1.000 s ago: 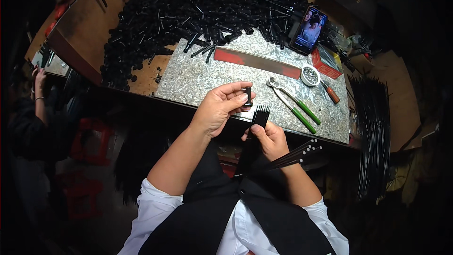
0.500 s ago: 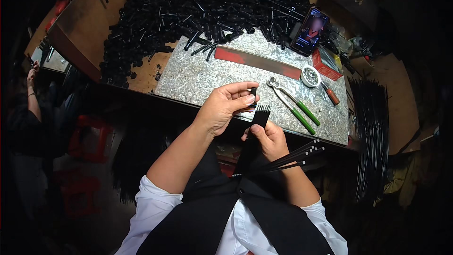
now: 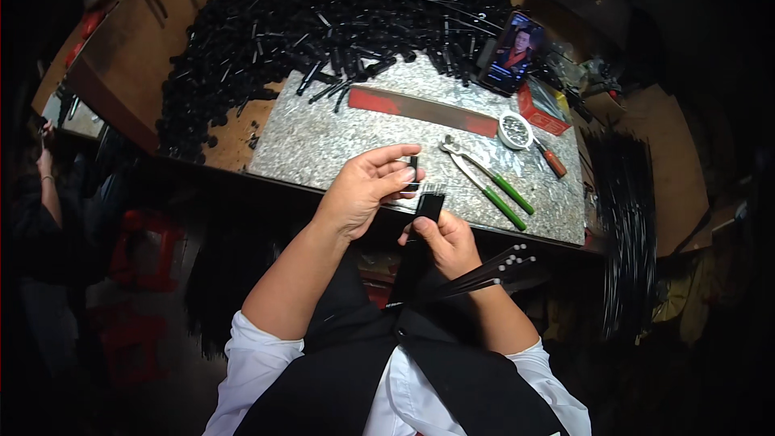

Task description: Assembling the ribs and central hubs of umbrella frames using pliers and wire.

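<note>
My left hand is raised over the near edge of the grey stone slab, pinching a small black cap between thumb and fingers. My right hand sits just below it and grips a bundle of thin black rods whose tips point up toward the cap. More black rods stick out to the right from under my right wrist. Cap and rod tips are a short gap apart.
A big heap of black caps and rods covers the back of the wooden bench. On the slab lie green-handled pliers, a red bar, a small round tin and a propped phone. Long black rods hang at right. Another person stands at left.
My left hand has stayed by the rod tips, its fingers now spread a little wider around the cap. My right hand still grips the bundle in the same place.
</note>
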Demonstrator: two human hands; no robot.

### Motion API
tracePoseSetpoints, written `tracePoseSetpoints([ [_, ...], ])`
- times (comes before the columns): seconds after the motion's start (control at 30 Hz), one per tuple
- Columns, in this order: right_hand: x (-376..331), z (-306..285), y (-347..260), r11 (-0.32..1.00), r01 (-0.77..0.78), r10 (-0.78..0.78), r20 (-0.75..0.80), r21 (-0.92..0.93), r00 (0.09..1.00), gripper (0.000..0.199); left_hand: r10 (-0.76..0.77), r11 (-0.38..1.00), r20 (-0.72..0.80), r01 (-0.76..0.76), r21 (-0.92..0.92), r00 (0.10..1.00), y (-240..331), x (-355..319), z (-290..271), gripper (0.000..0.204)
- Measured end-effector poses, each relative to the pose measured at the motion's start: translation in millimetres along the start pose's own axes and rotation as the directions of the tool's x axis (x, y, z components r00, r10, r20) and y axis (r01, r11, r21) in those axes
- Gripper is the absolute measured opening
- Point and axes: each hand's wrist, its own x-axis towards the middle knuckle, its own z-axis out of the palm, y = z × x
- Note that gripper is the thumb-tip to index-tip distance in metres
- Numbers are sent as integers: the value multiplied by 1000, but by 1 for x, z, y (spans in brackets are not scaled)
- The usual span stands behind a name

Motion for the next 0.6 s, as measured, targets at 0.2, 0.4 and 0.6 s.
tracePoseSetpoints([
  [0.2, 0, -1, -2, 999, -17, 17, 5, -52, 1000, 23, 29, 999, -16, -29, 19, 999, -1, 2, -5, 34],
  [0.4, 0, -2, -2, 999, -17, 17, 7, -39, 1000, 26, 17, 1000, 9, -17, 24, 1000, 1, 2, -8, 34],
  [0.6, 1, 2, -5, 1000, -19, 19, -4, -5, 1000, 25, 5, 1000, 6, -5, 11, 1000, -1, 3, -10, 35],
])
